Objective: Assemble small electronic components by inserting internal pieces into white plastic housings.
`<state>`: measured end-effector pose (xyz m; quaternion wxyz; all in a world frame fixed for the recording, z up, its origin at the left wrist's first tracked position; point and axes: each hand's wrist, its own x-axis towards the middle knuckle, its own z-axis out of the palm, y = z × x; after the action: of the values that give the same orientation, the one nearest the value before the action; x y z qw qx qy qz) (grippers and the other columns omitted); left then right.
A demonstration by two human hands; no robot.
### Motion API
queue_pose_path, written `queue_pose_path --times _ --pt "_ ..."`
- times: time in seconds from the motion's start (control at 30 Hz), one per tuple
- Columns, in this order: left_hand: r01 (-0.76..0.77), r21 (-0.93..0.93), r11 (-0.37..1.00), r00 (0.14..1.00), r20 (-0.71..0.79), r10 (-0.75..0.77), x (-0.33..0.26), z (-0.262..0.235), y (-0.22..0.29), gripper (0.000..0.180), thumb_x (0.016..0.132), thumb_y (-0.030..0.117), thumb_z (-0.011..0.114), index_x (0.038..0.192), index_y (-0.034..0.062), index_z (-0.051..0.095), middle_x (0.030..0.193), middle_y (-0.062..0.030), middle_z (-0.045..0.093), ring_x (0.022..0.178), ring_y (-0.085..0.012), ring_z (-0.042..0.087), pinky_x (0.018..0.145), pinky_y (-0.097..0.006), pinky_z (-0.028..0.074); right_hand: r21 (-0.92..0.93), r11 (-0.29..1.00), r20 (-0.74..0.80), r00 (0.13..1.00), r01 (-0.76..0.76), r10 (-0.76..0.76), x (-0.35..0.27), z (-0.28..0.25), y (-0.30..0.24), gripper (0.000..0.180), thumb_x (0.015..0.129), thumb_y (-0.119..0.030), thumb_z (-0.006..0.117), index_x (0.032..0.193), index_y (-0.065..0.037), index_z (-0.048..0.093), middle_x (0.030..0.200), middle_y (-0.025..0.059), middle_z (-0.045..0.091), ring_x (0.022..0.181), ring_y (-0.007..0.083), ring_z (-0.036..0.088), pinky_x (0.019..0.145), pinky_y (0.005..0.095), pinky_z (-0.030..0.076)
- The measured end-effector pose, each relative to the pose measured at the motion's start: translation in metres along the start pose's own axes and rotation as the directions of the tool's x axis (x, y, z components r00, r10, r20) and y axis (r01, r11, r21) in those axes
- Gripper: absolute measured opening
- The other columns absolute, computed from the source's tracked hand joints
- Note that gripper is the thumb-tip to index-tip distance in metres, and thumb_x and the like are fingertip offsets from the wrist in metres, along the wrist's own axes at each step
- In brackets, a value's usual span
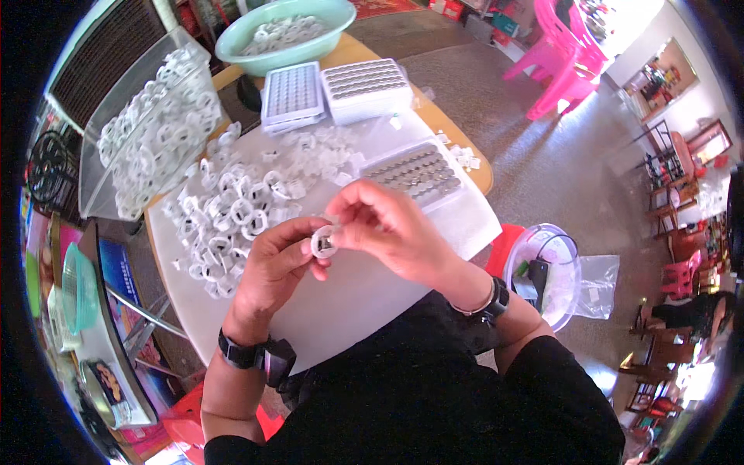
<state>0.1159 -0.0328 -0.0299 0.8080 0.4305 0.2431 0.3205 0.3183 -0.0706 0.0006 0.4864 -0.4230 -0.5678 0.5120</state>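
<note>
Over the near part of the white tabletop, my left hand (275,260) pinches a small white round plastic housing (323,242) with a dark, metallic-looking inside. My right hand (395,232) meets it from the right, thumb and fingers pressed together at the housing's edge; whatever lies between them is too small to make out. A heap of similar white ring-shaped housings (232,205) spreads to the left of my hands. Beyond them lies a pile of small clear plastic pieces (318,151). Just past my right hand sits a clear tray (461,190) with rows of silver discs.
Farther back stand a white tray stack (291,124) and a stack of disc trays (372,112). A pale green basin (225,50) and a clear bin (93,182) hold more white parts. A clear tub (570,287) stands right of the table; pink chairs (554,62) are beyond.
</note>
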Motion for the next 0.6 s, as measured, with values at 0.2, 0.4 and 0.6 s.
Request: queue_pose_path --times 0.2,0.4,0.6 --pt "-0.05 -0.067 0.997 0.999 -0.01 0.049 0.001 -0.005 -0.001 0.035 0.089 0.013 0.061 0.118 -0.0049 0.054 0.096 -0.0102 0.063 0.077 -0.0161 0.062 0.064 -0.026 0.055 -0.636 0.77 -0.336 0.88 0.051 -0.335 -0.009 -0.071 0.012 0.008 0.082 -0.003 0.063 0.09 -0.001 0.064 0.079 0.0038 0.061 0.071 0.0105 0.058 0.062 0.0245 0.044" --pt "-0.009 -0.03 1.0 0.999 -0.036 0.008 0.001 0.005 0.001 0.04 0.086 0.016 0.065 0.118 -0.0048 0.054 0.093 -0.0102 0.063 0.074 -0.016 0.064 0.06 -0.025 0.055 -0.851 0.524 -0.251 0.898 -0.028 -0.361 -0.008 -0.077 0.022 0.004 0.074 -0.004 0.063 0.078 -0.003 0.062 0.078 0.0127 0.061 0.076 0.0323 0.059 0.067 0.0403 0.048" --pt "-0.004 -0.014 1.0 0.997 -0.08 0.003 0.0 0.005 0.0 0.044 0.084 0.019 0.068 0.118 -0.005 0.054 0.089 -0.0098 0.064 0.07 -0.0156 0.064 0.056 -0.024 0.056 -0.812 0.582 -0.246 0.875 0.049 -0.416 -0.014 -0.074 0.028 0.005 0.075 -0.005 0.062 0.079 -0.004 0.06 0.076 0.0121 0.06 0.076 0.0322 0.058 0.069 0.0412 0.047"
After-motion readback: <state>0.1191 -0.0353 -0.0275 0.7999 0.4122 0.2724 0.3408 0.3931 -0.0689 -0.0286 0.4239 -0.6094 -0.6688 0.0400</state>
